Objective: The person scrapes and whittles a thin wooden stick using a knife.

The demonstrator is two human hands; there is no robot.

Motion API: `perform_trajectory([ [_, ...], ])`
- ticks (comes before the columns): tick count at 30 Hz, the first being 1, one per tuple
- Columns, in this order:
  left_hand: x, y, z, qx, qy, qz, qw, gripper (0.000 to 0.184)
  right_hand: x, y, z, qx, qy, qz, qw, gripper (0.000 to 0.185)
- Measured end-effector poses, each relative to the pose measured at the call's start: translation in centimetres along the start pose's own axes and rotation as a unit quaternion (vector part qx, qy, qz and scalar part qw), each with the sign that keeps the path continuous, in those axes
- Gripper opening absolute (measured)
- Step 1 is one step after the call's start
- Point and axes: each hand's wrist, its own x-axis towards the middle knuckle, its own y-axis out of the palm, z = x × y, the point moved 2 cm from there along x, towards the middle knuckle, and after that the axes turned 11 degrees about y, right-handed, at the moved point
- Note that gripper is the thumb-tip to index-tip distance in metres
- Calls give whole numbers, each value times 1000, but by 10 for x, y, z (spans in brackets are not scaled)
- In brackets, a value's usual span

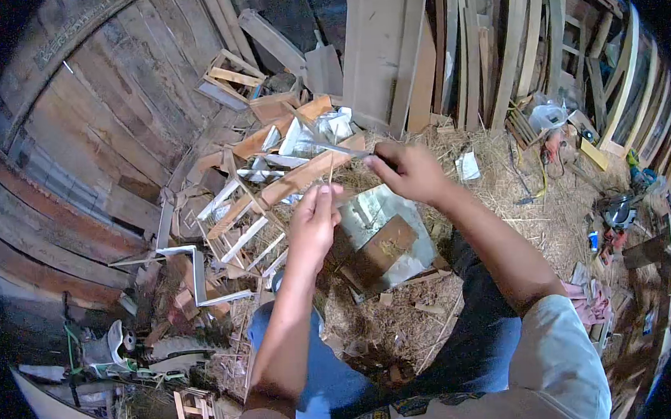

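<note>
My right hand (412, 172) is closed around the handle of a knife (341, 148), whose pale blade points left. Lower and to the left, my left hand (315, 224) pinches a thin sliver of wood (331, 168) that stands up from the fingertips. The blade passes close to the sliver's upper end; I cannot tell whether they touch. Below both hands sits a low block with a pale, worn top (370, 207), and a brown piece of board (387, 242) lies on it.
Wooden offcuts and frames (251, 207) are heaped on the left. Tall planks (387, 45) lean against the back wall. A clear plastic bag (547, 116), a yellow-handled tool (536, 195) and power tools (620, 211) lie to the right. Shavings (498, 230) cover the ground.
</note>
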Motion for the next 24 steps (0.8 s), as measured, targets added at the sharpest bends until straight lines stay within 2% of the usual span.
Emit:
perform_trajectory([
  [2,2,2,2,-9,40,11,999,22,2,5,0,-2,-17,-2,1000,39],
  [5,-1,6,4,-19,10,26,999,21,3,10,-1,-20,-38,-1,999,43],
  [9,3,3,14,-10,23,48,999,20,1,7,8,-32,-38,21,999,40],
  [11,3,2,8,-5,6,38,999,28,2,8,8,-42,-46,20,998,40],
  [17,3,6,4,0,64,52,997,27,-1,9,14,-55,-79,7,995,40],
  [21,1,4,5,-29,39,68,997,26,-2,7,14,-59,-95,2,994,39],
  [23,1,3,6,55,87,60,993,26,-2,8,15,-65,-110,-10,992,38],
  [24,-1,4,0,55,87,60,993,26,-3,8,16,-71,-125,-23,989,38],
])
